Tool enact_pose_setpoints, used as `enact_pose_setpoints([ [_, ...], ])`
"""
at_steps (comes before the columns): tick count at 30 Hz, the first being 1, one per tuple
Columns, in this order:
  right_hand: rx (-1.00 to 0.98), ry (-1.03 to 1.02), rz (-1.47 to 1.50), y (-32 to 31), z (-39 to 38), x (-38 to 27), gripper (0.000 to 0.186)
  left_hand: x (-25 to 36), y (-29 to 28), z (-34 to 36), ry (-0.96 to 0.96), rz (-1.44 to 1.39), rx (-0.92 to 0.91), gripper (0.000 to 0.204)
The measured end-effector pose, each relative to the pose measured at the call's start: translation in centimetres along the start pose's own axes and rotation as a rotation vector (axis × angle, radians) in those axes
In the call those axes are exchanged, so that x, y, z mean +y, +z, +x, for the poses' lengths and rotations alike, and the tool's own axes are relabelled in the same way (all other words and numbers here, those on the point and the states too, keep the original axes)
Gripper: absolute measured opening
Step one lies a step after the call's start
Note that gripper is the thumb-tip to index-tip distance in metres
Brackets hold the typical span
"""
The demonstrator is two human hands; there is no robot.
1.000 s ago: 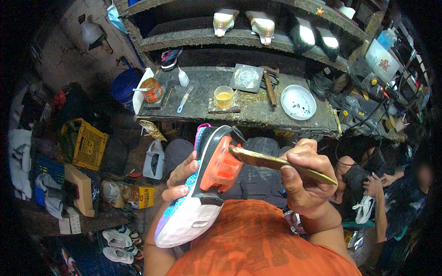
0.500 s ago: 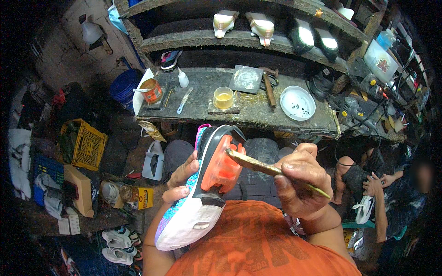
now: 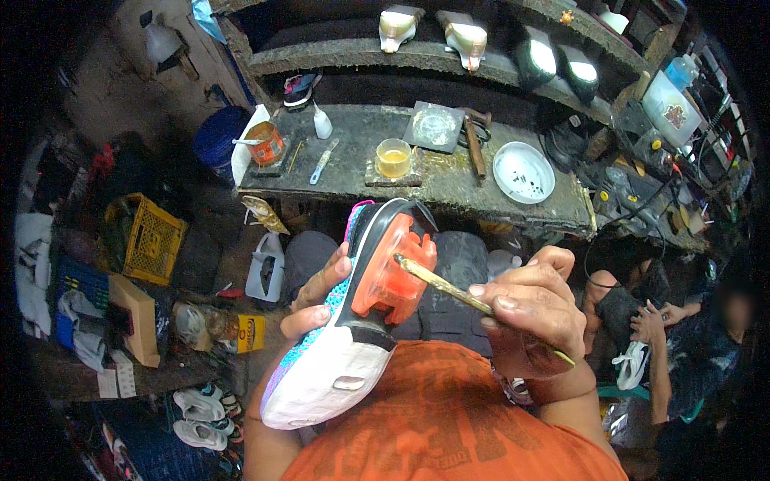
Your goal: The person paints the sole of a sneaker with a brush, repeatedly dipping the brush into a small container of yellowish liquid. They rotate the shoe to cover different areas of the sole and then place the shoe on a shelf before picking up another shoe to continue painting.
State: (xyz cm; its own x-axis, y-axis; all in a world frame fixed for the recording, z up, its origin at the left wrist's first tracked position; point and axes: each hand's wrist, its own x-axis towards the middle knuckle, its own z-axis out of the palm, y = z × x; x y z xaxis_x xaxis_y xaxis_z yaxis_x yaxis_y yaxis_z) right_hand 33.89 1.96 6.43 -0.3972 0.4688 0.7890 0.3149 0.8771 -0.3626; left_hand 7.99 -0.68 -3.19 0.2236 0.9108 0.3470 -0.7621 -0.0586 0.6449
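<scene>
My left hand (image 3: 315, 298) is closed around a sneaker (image 3: 325, 381) with a blue and purple knit upper, held sole up and tilted with its heel away from me. The front of its sole is white. An orange-red plastic piece (image 3: 389, 276) with cut-outs covers the heel half, edged by a black strip. My right hand (image 3: 533, 317) pinches a thin brush (image 3: 445, 284) with a worn yellowish handle. Its dark tip touches the orange-red piece or sits just over it; I cannot tell which.
On the workbench (image 3: 353, 128) beyond stand a cup of amber liquid (image 3: 393, 164), an orange can (image 3: 267, 148), a knife (image 3: 324, 162), a hammer (image 3: 475, 148) and a white bowl (image 3: 521, 184). Shoe lasts (image 3: 464, 40) line the shelf. A person (image 3: 682, 321) holding a white shoe sits at right.
The brush tip has shifted slightly down the orange-red piece and the handle has turned a little. The sneaker has moved slightly; the view has shifted too.
</scene>
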Motion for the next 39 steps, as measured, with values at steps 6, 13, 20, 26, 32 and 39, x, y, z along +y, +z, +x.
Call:
enact_pose_setpoints([
  [6,-0.106,-0.061,0.067,-0.2,-0.1,-0.2,0.030,-0.6,-0.7,0.4,0.052,-0.008,-0.068,0.071],
  [13,-0.060,-0.010,0.022,-0.3,-0.1,-0.2,0.025,0.4,-0.1,0.6,-0.072,-0.061,-0.056,0.070],
  [20,-0.124,-0.032,0.020,-0.7,-0.2,-0.3,0.027,-0.8,-1.6,0.9,0.018,0.001,-0.149,0.069],
  [26,-0.086,0.055,0.096,-1.0,0.0,0.2,0.028,0.5,-0.2,2.0,-0.195,-0.234,-0.055,0.070],
  [32,0.098,0.152,0.161,-1.2,0.5,1.8,0.027,1.0,2.4,5.5,-0.545,-0.428,0.118,0.080],
  [39,0.026,0.131,0.102,-0.9,0.6,1.4,0.029,1.8,1.9,4.3,-0.576,-0.452,0.128,0.086],
])
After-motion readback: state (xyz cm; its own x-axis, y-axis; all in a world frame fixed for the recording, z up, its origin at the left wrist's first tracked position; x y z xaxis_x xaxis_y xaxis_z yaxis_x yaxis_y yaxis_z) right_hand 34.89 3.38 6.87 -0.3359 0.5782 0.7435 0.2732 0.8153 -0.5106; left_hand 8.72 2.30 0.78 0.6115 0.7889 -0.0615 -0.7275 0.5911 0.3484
